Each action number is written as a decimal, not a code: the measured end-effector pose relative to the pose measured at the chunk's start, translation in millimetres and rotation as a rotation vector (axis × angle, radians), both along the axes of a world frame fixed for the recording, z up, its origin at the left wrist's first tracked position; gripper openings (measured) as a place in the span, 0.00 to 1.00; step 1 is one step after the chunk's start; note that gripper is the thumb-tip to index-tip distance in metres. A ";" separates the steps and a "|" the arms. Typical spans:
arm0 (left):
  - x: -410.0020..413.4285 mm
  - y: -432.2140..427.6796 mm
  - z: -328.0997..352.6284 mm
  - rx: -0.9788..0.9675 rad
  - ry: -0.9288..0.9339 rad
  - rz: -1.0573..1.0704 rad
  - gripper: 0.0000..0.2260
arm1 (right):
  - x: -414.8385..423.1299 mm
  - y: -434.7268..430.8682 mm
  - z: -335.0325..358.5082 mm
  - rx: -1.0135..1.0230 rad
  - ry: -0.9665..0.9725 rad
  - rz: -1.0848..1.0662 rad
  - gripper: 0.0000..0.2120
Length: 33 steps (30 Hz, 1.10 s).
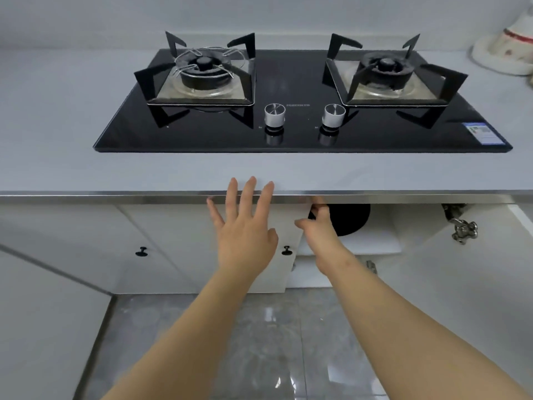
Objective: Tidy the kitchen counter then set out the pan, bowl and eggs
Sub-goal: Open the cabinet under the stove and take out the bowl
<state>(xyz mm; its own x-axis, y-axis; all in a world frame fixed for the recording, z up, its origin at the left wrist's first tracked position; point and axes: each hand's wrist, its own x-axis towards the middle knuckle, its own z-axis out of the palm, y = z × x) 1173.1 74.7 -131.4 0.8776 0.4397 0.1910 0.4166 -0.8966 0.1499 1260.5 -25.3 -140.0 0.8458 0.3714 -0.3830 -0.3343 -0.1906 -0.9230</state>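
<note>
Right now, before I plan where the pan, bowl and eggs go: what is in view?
Counter: one, pale grey, across the view
Gas hob: one, black glass, set in the counter
Burners: two, black, left and right on the hob
Knobs: two, silver, front middle of the hob
Label: one, blue and white, hob's front right corner
Ceramic item: one, white with red, counter's far right, cut off
Door knobs: two, black, on white cabinet doors below
Round object: one, black, inside the open cabinet, identity unclear
Hinge: one, metal, open cabinet's right side
Floor: grey glossy tiles
Left hand: fingers straight, at the counter edge
Right hand: reaching into the open cabinet, grip unclear
</note>
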 end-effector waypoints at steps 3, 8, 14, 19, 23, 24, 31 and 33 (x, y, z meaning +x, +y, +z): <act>-10.2 -5.1 2.0 -0.080 -0.064 -0.046 0.35 | 2.3 -6.3 4.9 -0.005 -0.014 0.037 0.22; -38.7 -21.5 1.9 -0.513 -0.221 0.070 0.27 | -23.9 -27.5 -7.3 -0.115 -0.120 0.120 0.15; -94.5 -53.6 15.2 -0.994 -0.384 0.342 0.21 | -82.3 -67.4 -6.1 -0.106 -0.099 0.282 0.22; -137.5 -62.7 21.0 -1.042 -0.453 0.583 0.17 | -147.6 -59.1 -9.4 -0.046 0.107 0.615 0.20; -173.0 -43.0 23.0 -0.727 -0.189 0.663 0.30 | -196.8 -33.2 -17.2 -0.028 0.101 0.917 0.24; -180.3 -37.0 24.9 -0.677 -0.127 0.696 0.30 | -202.6 -26.5 -19.9 -0.043 0.101 0.914 0.25; -200.2 -8.0 23.6 -0.241 0.105 0.814 0.24 | -191.2 0.2 -30.4 -0.196 0.096 0.637 0.23; -200.0 3.1 11.2 -0.086 0.054 0.826 0.25 | -184.1 11.1 -33.0 -0.240 0.101 0.544 0.20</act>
